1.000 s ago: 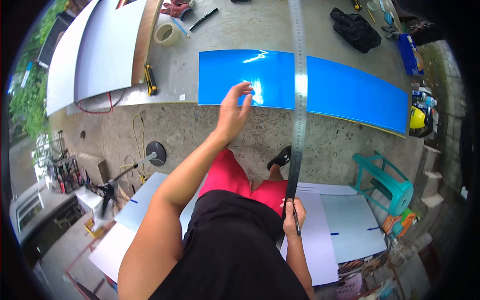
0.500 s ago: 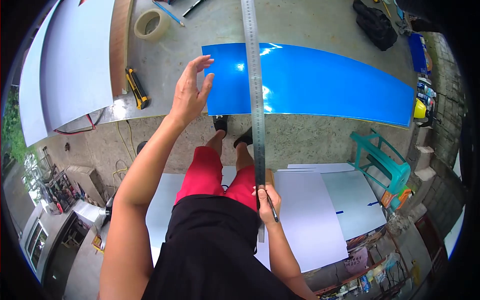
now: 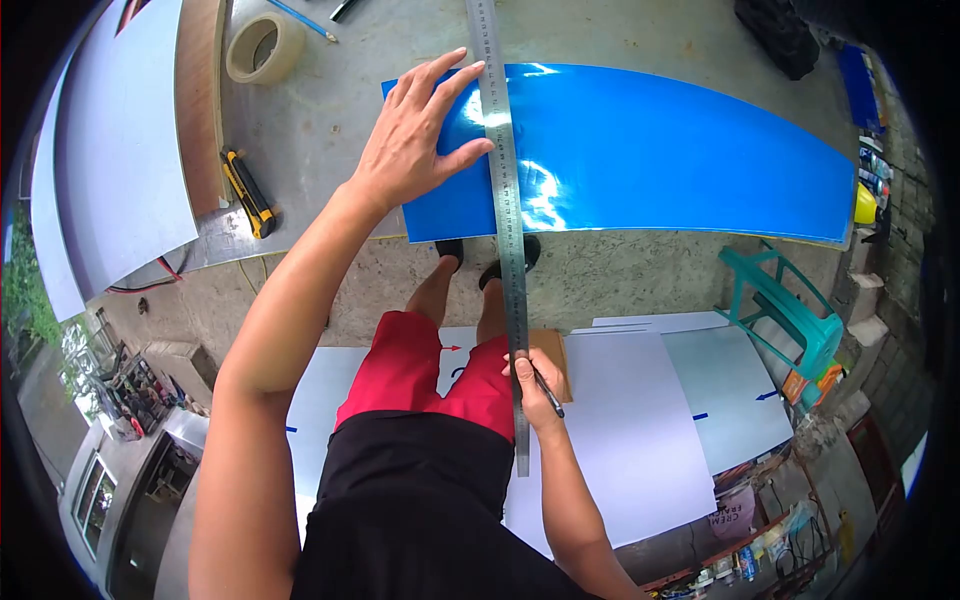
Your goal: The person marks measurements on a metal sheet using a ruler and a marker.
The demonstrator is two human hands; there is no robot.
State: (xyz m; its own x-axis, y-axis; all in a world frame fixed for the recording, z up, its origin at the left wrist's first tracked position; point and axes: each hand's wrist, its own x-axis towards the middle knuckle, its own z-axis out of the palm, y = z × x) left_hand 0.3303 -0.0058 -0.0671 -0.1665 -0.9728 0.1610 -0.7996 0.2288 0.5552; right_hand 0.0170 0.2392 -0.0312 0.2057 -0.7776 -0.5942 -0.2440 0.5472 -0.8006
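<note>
A long steel ruler (image 3: 508,205) runs lengthwise away from my body, lying across a glossy blue sheet (image 3: 670,150) and reaching back over my lap. My right hand (image 3: 540,388) grips the ruler's near end and also holds a dark pen (image 3: 548,391) between its fingers. Over the sheet's left end, my left hand (image 3: 415,135) is open with fingers spread, its thumb and fingertips right at the ruler's left edge.
Left on the grey table (image 3: 320,130) are a tape roll (image 3: 264,48), a blue pencil (image 3: 300,20), a yellow-black utility knife (image 3: 248,195) and white panels (image 3: 120,150). A green stool (image 3: 785,305) stands at right, near white sheets (image 3: 620,420) behind me.
My left hand has moved right and forward, from the blue sheet's left edge to the ruler. My right hand keeps its grip on ruler and pen. The view has shifted slightly.
</note>
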